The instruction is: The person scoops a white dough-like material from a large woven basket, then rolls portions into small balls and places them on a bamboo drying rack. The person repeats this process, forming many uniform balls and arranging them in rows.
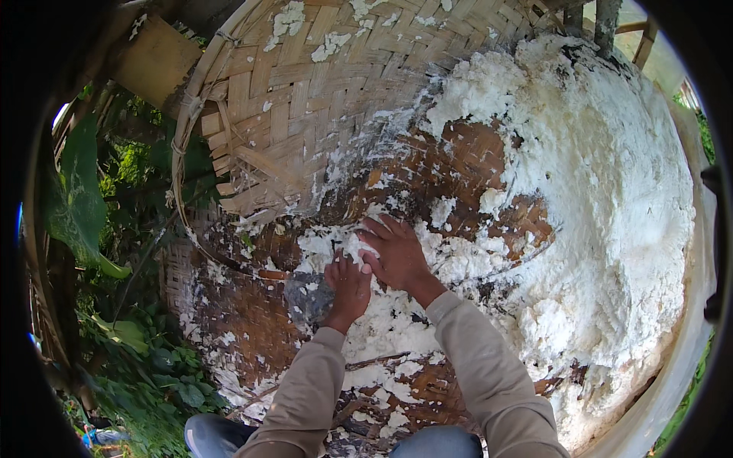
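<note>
My left hand (347,286) and my right hand (395,256) meet at mid-view, fingers curled round a crumbly white clump (356,246). The clump is partly hidden under my fingers, and its exact shape cannot be made out. A grey stone-like object (305,296) flecked with white lies just left of my left hand. Beneath both hands spreads a brown, worn woven mat (244,332) strewn with white scraps. A large heap of white, crumbly material (611,214) covers its right side.
A pale woven bamboo tray (305,114) with a rim stands above my hands, flecked with white. Pale sheeting (683,359) edges the heap at right. Leafy plants (88,191) and wooden poles (607,23) border the area. My knees (435,443) show at the lower edge.
</note>
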Available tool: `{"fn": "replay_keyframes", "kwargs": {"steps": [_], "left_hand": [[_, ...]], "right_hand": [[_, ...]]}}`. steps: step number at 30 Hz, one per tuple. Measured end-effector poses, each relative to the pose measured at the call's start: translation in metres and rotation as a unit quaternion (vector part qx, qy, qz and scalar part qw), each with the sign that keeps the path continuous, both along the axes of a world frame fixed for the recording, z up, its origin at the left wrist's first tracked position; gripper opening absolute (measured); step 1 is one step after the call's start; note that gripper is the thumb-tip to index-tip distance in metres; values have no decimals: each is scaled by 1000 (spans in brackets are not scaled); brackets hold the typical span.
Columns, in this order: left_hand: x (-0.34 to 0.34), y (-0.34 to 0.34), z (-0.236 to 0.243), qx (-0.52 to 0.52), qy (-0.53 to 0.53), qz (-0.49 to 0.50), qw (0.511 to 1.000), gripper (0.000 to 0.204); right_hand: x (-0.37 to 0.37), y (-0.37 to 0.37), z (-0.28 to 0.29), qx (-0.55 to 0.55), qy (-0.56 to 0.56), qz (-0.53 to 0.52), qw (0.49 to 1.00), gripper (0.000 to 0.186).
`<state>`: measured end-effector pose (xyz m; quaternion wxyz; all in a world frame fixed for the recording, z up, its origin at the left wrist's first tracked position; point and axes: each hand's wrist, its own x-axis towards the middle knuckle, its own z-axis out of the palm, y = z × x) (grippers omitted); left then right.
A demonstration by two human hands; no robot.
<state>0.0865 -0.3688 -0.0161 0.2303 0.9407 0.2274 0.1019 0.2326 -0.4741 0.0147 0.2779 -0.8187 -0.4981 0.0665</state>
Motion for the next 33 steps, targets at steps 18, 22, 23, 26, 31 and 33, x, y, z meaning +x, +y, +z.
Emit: {"fn": "replay_keyframes", "kwargs": {"steps": [18, 22, 23, 26, 31, 33], "left_hand": [[14, 80, -26, -398, -317, 265, 819, 30], [24, 55, -27, -426, -410, 197, 782, 32], [27, 51, -27, -415, -379, 189, 805, 41], [27, 40, -22, -238, -254, 210, 913, 52], [-8, 23, -6, -625, -331, 88, 702, 70], [-30, 2, -5, -395, -275, 73, 874, 64]], "right_hand": [[50, 22, -49, 195, 442, -142, 864, 44], [46, 20, -40, 92, 469, -119, 870, 72], [45, 20, -35, 67, 464, -117, 875, 82], [34, 19, -19, 17, 447, -115, 887, 110], [-14, -3, -2, 75, 353, 43, 932, 91], [-47, -26, -3, 90, 200, 85, 972, 86]]}}
